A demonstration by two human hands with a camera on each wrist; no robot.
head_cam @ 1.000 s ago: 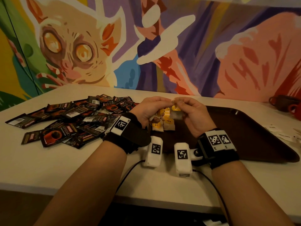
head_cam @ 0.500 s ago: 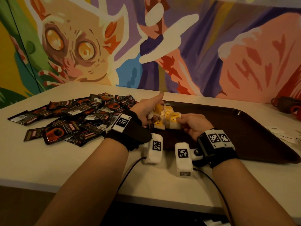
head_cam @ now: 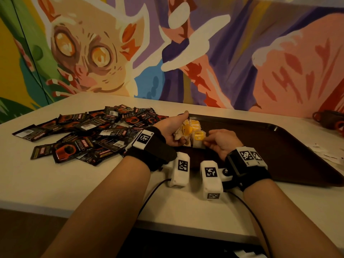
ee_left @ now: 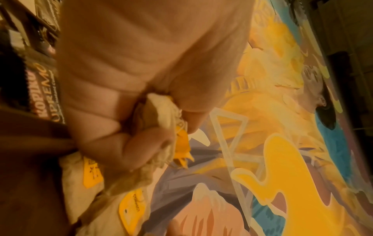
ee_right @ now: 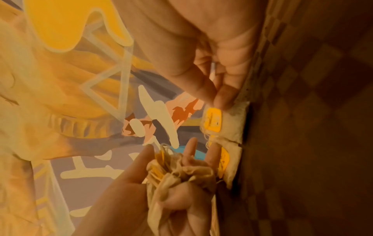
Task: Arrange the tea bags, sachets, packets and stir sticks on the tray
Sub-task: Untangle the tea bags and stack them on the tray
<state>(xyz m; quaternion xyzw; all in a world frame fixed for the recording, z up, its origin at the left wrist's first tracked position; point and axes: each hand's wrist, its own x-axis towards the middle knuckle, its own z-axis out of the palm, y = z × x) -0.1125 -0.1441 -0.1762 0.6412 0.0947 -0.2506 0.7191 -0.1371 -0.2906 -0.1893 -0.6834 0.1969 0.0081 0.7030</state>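
My left hand [head_cam: 177, 134] grips a bunch of tea bags [head_cam: 186, 128] with yellow tags just above the left end of the dark brown tray [head_cam: 270, 146], thumb pointing up. The left wrist view shows the crumpled tea bags [ee_left: 161, 111] squeezed in the fist. My right hand [head_cam: 206, 141] pinches the edge of one tea bag [head_cam: 198, 138] that lies flat on the tray. In the right wrist view the fingertips [ee_right: 220, 97] hold that tea bag [ee_right: 230, 123] by its corner, with another tea bag [ee_right: 229, 161] lying beside it.
A heap of dark red-and-black coffee sachets [head_cam: 89, 133] covers the table left of the tray. Brown mugs [head_cam: 329, 120] stand at the far right, with white paper packets [head_cam: 333, 157] beyond the tray's right edge. A painted wall runs behind the table.
Both hands came down from above the tray. The right hand carried one tea bag down and laid it on the tray beside the others; the left hand kept its bunch.
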